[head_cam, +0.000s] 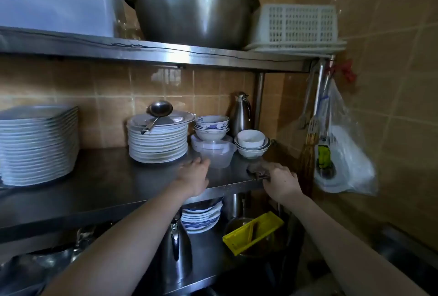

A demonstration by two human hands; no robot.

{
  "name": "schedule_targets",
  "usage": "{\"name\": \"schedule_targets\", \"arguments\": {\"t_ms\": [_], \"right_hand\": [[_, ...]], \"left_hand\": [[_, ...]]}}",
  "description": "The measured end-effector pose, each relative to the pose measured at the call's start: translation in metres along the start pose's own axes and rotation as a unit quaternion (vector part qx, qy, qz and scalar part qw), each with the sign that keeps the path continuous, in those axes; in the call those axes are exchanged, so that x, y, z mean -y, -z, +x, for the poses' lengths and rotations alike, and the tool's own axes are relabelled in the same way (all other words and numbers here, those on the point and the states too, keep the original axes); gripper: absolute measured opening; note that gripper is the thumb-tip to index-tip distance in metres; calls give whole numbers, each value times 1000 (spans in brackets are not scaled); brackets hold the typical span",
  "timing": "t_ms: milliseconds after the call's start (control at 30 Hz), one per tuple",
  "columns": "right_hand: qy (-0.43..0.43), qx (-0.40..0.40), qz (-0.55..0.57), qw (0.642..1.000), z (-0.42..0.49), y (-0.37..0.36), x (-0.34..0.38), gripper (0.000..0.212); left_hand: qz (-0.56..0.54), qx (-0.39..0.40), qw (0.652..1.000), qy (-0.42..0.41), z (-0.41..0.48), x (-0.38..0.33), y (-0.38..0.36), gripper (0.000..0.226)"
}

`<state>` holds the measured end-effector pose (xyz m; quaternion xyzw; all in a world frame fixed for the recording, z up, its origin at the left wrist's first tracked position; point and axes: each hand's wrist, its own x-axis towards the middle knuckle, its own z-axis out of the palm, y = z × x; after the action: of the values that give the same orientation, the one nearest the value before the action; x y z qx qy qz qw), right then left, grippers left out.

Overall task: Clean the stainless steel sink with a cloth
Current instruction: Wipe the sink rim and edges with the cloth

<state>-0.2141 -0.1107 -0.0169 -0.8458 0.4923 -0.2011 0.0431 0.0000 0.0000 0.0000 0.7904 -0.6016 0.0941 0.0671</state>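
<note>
A dark brownish cloth [257,168] lies bunched at the right front corner of the middle steel shelf [113,177]. My right hand [280,183] grips its near end at the shelf edge. My left hand [195,173] rests flat on the shelf, fingers apart, touching the side of a clear plastic container [219,153]. A strip of the stainless steel sink [407,248] shows at the lower right edge, mostly out of frame.
Plate stacks [157,140] [35,146] with a ladle [158,109], bowls [211,126] [251,143] and a steel jug [241,113] crowd the middle shelf. A big steel basin [192,11] and white basket [297,24] sit above. A plastic bag [343,153] hangs right. A kettle [176,248], plates and yellow slicer [252,229] sit below.
</note>
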Motion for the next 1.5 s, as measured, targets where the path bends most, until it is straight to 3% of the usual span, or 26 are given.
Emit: {"name": "schedule_targets", "arguments": {"t_ms": [400, 667, 1000, 1500], "right_hand": [[-38, 38, -7, 999, 58, -38, -13, 39], [-46, 51, 23, 997, 118, -68, -23, 36], [-37, 114, -20, 993, 167, -94, -47, 49], [-52, 58, 11, 997, 180, -110, -57, 42]], "left_hand": [[-39, 35, 998, -31, 76, 8, -67, 41], [-40, -10, 998, -48, 130, 15, -97, 28], [-47, 29, 997, -61, 164, 21, -130, 29], [-68, 7, 996, -61, 168, 29, -144, 25]]}}
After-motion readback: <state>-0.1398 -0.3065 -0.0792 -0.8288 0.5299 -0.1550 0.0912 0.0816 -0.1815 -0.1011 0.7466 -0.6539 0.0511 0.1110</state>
